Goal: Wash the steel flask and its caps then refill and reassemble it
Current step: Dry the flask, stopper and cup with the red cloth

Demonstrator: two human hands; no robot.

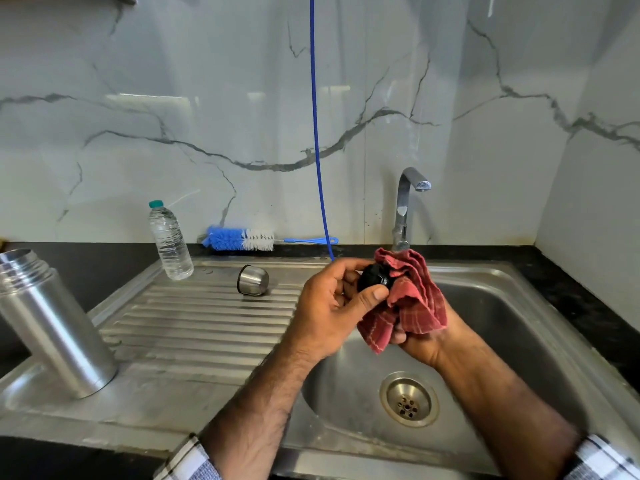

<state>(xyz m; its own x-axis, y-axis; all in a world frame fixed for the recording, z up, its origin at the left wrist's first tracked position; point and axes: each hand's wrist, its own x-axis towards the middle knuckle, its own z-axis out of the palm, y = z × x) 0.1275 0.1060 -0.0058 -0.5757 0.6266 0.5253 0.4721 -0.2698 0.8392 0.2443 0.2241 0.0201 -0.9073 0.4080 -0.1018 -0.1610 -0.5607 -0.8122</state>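
Note:
The steel flask [52, 323] stands uncapped at the left end of the drainboard [194, 327]. Its steel outer cap [252, 279] lies on its side further back on the ribs. Above the sink's left edge, my left hand [329, 311] grips the black inner cap [374, 277] between thumb and fingers. My right hand [420, 341] holds a red checked cloth [412, 299] bunched against the cap's right side. The cloth hides most of my right hand's fingers.
A clear plastic water bottle [169, 240] stands at the back of the drainboard. A blue and white bottle brush [242, 239] lies along the wall. The tap [407, 206] rises behind the sink basin [502, 341], no water running. A blue cord [317, 133] hangs down the wall.

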